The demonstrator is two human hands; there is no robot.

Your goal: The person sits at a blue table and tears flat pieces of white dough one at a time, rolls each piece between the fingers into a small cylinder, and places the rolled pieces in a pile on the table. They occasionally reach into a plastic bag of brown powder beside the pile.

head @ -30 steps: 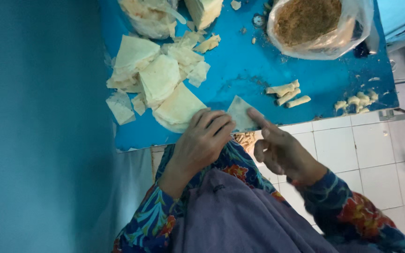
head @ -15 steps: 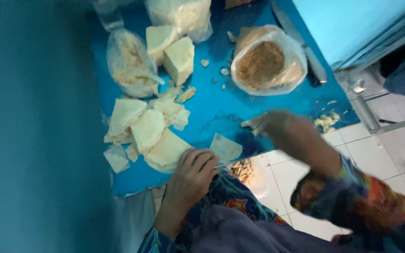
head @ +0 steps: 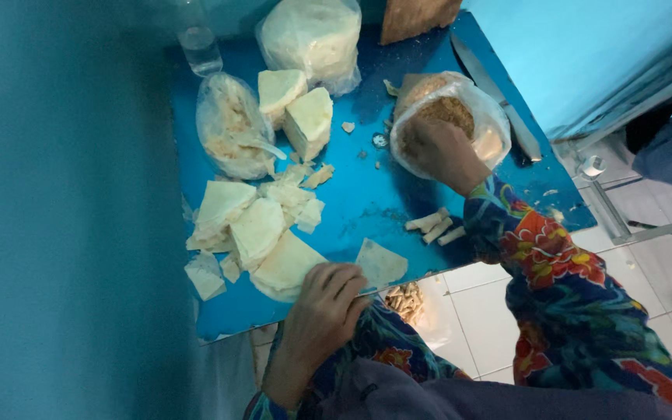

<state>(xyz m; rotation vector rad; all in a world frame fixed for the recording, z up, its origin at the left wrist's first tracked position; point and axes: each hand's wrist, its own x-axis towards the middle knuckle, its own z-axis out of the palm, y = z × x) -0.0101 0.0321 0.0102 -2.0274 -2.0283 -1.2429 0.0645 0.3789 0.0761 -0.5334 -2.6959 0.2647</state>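
Blue counter, viewed from above.

Containers: clear bag of brown crumbly filling, open at the top, at the right rear; clear bag of pale shredded matter with a white spoon in it, at the left; tied bag of white stuff at the rear; clear bottle at the rear left corner.

Loose items: pale triangular wrapper sheets piled at the front left; three small rolled pieces; long knife along the right edge.

Hands: right hand curled, fingers inside the filling bag. Left hand at the counter's front edge, fingers resting on a single triangular wrapper.
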